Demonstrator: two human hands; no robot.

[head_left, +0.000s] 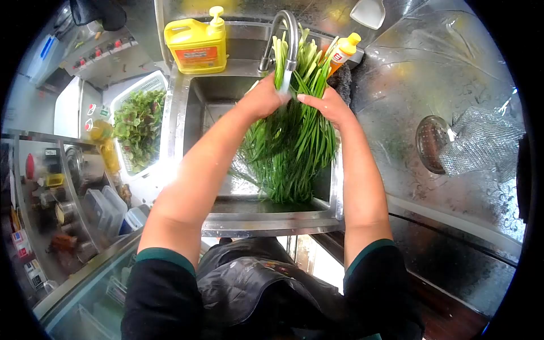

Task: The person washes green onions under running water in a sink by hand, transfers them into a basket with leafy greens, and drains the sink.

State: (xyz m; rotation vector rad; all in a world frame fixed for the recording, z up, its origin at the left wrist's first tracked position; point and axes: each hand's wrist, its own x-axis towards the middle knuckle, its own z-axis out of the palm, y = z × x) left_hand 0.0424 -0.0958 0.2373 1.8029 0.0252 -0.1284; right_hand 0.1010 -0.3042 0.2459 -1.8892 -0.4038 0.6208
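Rocking 2 short black sleeves (161,300) with dark green cuffs (166,256), plus a kinda shiny dark grey apron (241,280) with a little colourful print (281,266). Hands (263,99) are bare.

The left hand (265,98) and right hand (334,107) hold long green stalks (309,136) under the running tap (293,42), their ends hanging into the sink (272,221). A yellow jug (195,42) stands at its far left corner; leafy greens (137,127) lie in a white basket (153,84).

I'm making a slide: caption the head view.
Left hand and right hand hold long green stalks under a curved metal faucet.
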